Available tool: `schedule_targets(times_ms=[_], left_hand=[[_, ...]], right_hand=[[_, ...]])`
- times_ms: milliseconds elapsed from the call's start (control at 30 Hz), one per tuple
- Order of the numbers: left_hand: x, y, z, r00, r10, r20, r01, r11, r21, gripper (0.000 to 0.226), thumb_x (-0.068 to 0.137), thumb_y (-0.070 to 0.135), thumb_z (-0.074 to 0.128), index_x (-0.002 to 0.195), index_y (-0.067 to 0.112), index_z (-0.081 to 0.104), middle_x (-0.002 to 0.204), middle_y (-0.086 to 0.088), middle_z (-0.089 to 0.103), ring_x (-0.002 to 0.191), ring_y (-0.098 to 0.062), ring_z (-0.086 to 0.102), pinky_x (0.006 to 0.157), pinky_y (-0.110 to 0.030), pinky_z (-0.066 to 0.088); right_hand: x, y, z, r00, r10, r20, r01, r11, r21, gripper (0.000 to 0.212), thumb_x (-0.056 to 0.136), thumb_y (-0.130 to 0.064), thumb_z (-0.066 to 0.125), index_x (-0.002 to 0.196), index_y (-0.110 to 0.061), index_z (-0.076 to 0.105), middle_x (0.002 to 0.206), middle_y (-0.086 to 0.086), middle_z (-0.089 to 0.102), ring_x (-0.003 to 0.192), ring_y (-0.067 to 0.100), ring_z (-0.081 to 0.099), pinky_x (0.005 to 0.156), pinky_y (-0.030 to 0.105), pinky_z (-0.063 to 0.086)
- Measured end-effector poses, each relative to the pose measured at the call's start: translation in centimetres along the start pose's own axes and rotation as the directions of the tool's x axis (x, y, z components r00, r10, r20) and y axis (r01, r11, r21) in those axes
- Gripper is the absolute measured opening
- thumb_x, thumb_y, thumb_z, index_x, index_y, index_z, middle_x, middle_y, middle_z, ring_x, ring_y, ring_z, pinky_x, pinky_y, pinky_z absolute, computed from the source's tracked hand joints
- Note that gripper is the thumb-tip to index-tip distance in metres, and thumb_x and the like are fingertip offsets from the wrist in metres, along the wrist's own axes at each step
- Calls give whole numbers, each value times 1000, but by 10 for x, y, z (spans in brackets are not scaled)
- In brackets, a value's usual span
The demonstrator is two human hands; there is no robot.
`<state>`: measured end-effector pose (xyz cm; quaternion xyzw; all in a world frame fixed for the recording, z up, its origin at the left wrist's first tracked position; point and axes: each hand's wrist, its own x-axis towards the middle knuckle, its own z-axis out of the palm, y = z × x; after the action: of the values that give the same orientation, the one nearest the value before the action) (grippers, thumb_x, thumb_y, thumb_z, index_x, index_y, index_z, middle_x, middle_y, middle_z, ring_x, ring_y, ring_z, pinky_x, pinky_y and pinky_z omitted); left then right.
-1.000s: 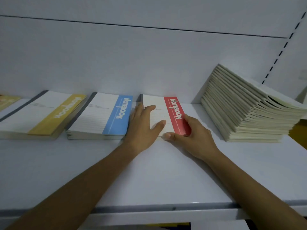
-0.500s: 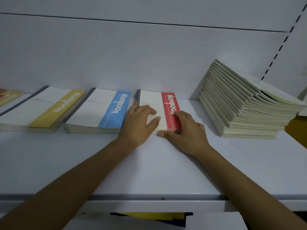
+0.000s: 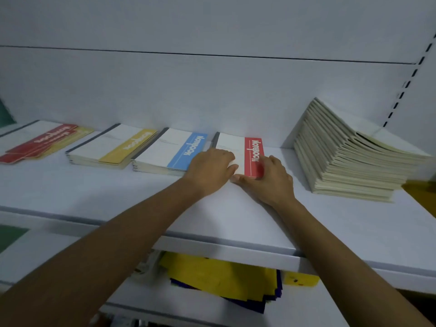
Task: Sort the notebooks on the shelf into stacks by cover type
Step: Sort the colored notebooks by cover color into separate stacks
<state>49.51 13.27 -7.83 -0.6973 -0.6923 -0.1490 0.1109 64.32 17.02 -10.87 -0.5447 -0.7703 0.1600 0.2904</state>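
A red-banded notebook stack (image 3: 245,147) lies flat on the white shelf (image 3: 212,208), near the back wall. My left hand (image 3: 211,167) rests on its white part with fingers laid over the cover. My right hand (image 3: 269,179) holds the stack's front right corner, thumb along the front edge and fingers over the red band. To the left lie a blue-banded stack (image 3: 172,152) and a yellow-banded stack (image 3: 113,147). Further left, a loose mixed pile of red and yellow notebooks (image 3: 40,143) is spread out.
A tall slanted stack of cream plain notebooks (image 3: 349,161) leans against the back wall at the right. Below the shelf, yellow and dark blue sheets (image 3: 226,277) lie on a lower shelf. A green item (image 3: 6,114) shows at the far left.
The view has pulled back and tilted down, so the lower shelf and the mixed pile at the left now show. Both hands stay on the red-banded stack.
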Motion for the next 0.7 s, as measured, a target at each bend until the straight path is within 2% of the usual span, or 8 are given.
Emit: schedule_targets(times_ms=[67,133,233,333,500,600,700], left_hand=[[-15,-5,-6,1000,2,-25,-2,1000,-19,39,99,42,39,132,24,50,133,2,55,120,-18,49,92,-33,42],[-30,-18,-12,999,25,-20,-26,998,-64,40,97,43,43,132,25,49,135,5,53,123,-17,46,95,-34,41],[-55,-44,-22,992,112,-52,-119,984,-136,37,95,38,50,127,21,55,127,3,58,118,-17,49,91,-34,46],[-80,-68,-31,988,124,-91,-137,977,-166,36,93,37,52,124,19,58,121,1,61,114,-16,51,84,-27,44],[-129,-118,-57,995,53,-87,-62,993,-101,46,89,45,40,126,22,58,124,3,61,115,-16,53,90,-36,48],[-169,-159,-76,994,-41,-101,30,993,-112,48,88,46,39,126,25,58,127,7,60,117,-12,51,93,-30,43],[-213,-209,-95,981,-148,-127,127,979,-158,46,87,46,40,125,26,59,125,10,61,116,-11,52,93,-28,42]], right_hand=[[-7,-6,-4,996,-55,-77,54,999,-5,91,64,-82,51,131,-21,45,128,1,54,119,24,50,106,49,35],[-14,-15,-6,980,-153,-123,151,988,-30,76,76,-68,57,134,-20,45,135,1,52,124,22,47,108,44,27],[-22,-39,-5,950,-286,-128,281,958,-55,58,85,-51,60,134,-23,47,136,-1,52,125,18,46,107,38,28],[-34,-72,4,928,-365,-68,363,931,-40,48,89,-40,58,132,-20,50,134,1,55,120,20,50,104,37,32],[-54,-126,36,893,-449,-19,448,893,-33,38,93,-34,53,127,-18,52,125,3,60,116,23,53,99,37,33],[-70,-169,61,875,-484,5,484,875,-26,37,94,-34,52,128,-19,52,122,3,61,114,23,54,97,38,35],[-89,-221,91,826,-563,24,563,827,-3,38,93,-36,53,127,-19,53,124,3,61,114,23,54,98,39,37]])
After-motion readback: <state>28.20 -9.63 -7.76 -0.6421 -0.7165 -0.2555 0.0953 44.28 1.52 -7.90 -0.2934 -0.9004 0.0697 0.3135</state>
